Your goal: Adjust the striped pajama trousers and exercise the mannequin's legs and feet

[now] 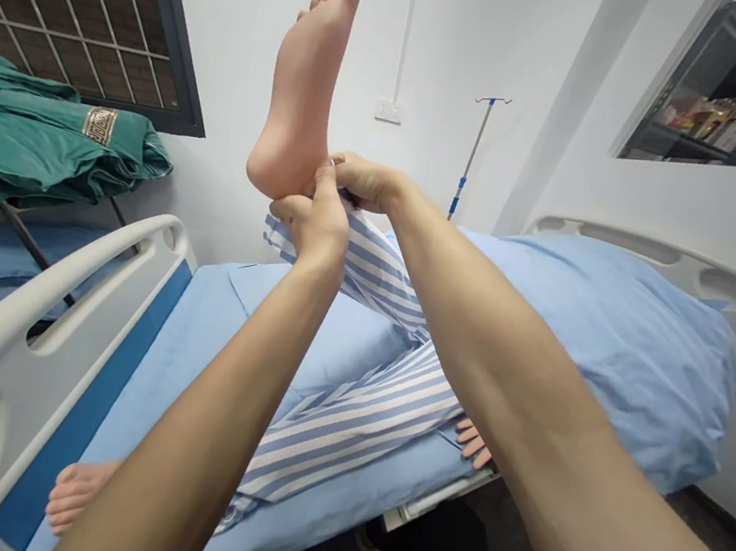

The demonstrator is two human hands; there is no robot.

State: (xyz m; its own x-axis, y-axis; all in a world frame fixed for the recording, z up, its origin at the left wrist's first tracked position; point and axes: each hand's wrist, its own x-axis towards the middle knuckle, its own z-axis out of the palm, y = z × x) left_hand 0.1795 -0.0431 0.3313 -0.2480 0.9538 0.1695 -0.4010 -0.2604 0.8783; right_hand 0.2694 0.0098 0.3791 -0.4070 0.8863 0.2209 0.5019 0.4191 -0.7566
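Observation:
A manikin's raised leg ends in a bare plastic foot, toes up, held above the bed. My left hand is wrapped round the ankle just under the heel. My right hand grips the same ankle from the far side, its fingers partly hidden. A striped blue and white trouser leg covers the raised leg below my hands. The other striped trouser leg lies flat on the bed, its foot near the footboard. Beneath my right forearm a manikin hand shows.
The bed has a white and blue footboard at left and a headboard at right. A blue cover lies over the upper part. An IV pole stands behind. Folded green cloth rests at left.

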